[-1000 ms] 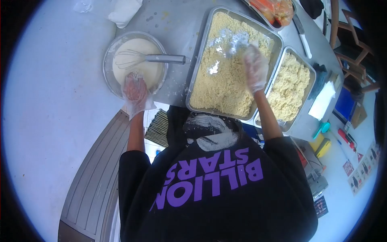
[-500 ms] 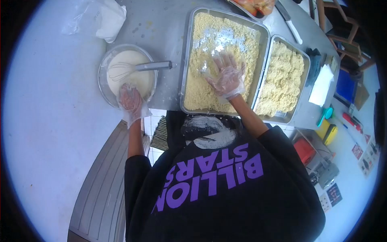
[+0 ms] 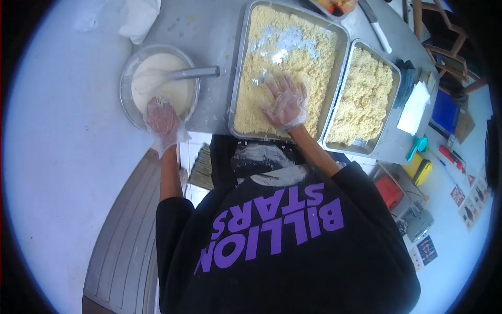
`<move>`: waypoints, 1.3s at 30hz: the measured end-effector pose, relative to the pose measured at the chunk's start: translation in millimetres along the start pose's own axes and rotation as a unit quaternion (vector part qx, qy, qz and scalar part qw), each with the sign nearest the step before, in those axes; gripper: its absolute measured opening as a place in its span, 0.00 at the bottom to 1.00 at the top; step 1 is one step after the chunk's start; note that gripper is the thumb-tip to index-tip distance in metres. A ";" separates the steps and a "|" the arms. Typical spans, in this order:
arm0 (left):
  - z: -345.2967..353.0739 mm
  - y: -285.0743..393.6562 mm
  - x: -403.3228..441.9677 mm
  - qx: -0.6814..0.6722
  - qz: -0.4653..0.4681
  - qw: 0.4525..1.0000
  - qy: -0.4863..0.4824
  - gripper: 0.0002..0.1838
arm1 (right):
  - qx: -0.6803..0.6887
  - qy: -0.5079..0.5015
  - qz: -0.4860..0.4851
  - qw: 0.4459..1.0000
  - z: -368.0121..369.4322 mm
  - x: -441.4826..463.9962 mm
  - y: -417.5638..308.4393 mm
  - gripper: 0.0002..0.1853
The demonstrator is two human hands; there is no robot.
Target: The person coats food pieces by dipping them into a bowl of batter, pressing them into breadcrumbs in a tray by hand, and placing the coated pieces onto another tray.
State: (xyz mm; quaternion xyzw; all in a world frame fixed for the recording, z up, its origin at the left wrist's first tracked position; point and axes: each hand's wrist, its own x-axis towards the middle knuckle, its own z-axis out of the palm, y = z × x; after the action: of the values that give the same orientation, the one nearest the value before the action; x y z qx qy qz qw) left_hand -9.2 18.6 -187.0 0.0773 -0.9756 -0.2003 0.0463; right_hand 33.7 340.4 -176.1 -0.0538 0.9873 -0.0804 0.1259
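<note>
My left hand (image 3: 163,119), in a clear plastic glove, hangs over the near rim of a bowl (image 3: 125,97) of pale batter (image 3: 178,97). Its fingers point into the bowl and are smeared with batter and crumbs; I see nothing held in them. A whisk (image 3: 196,72) leans in the bowl, wires in the batter and handle across the right rim. My right hand (image 3: 288,103), gloved too, lies palm down with fingers spread on yellowish crumbs (image 3: 256,112) in a large metal tray (image 3: 236,78). Bare shiny metal shows beyond its fingertips.
Right of the large tray stands a smaller metal tray (image 3: 396,86) heaped with crumbs. A white-handled knife (image 3: 380,36) lies behind it, beside a container with orange contents (image 3: 337,6). White paper (image 3: 414,110) is at the right edge; a plastic bag (image 3: 140,21) lies back left.
My right hand has slid slightly toward me and left over the crumbs. My left hand stays at the bowl. The whole view has shifted a little.
</note>
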 end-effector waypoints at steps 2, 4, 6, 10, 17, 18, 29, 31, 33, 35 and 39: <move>-4.7 5.1 1.5 -0.034 -0.022 0.999 -0.019 0.18 | 0.005 0.002 0.008 1.000 -3.7 4.0 0.3 0.37; 0.1 0.2 0.0 -0.031 0.023 0.999 0.012 0.17 | 0.016 0.081 0.058 0.995 0.6 10.7 3.6 0.36; -2.7 -1.4 -1.2 -0.028 0.060 0.997 0.031 0.16 | 0.079 0.128 0.095 0.984 10.0 25.0 9.2 0.36; -4.3 6.0 -0.2 -0.057 0.016 0.998 0.005 0.16 | -0.026 0.151 0.115 0.981 1.9 46.4 4.5 0.35; 3.2 -3.9 -1.8 -0.063 -0.010 0.997 0.035 0.17 | 0.074 0.180 0.066 0.979 -2.2 41.4 10.2 0.34; 7.6 -6.5 -1.1 -0.063 -0.004 0.997 0.045 0.17 | 0.257 0.257 0.065 0.929 1.0 42.2 19.3 0.33; 0.5 -0.8 -2.4 -0.047 0.035 0.996 0.066 0.15 | 0.009 -0.039 0.024 0.999 -19.8 29.3 96.2 0.18; -4.8 6.7 -4.0 -0.055 0.022 0.997 0.058 0.15 | 0.230 -0.089 0.173 0.953 -50.9 26.3 78.0 0.19; -9.1 11.1 -2.0 -0.062 0.009 0.997 0.053 0.15 | 0.220 -0.081 0.141 0.962 -40.0 23.8 90.6 0.20; -7.1 7.3 -2.5 -0.071 0.019 0.996 0.052 0.16 | 0.209 -0.075 0.109 0.969 -26.8 26.1 99.6 0.22; -1.5 2.7 -3.7 -0.068 0.032 0.994 0.077 0.17 | 0.246 -0.125 0.128 0.953 -39.9 26.7 92.4 0.27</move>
State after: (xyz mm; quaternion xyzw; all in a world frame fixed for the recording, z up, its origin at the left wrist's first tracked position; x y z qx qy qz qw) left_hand -5.8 21.1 -184.8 0.0582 -0.9552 -0.2583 0.1324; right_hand -10.2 433.5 -160.4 0.0962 0.9119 -0.2971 0.2664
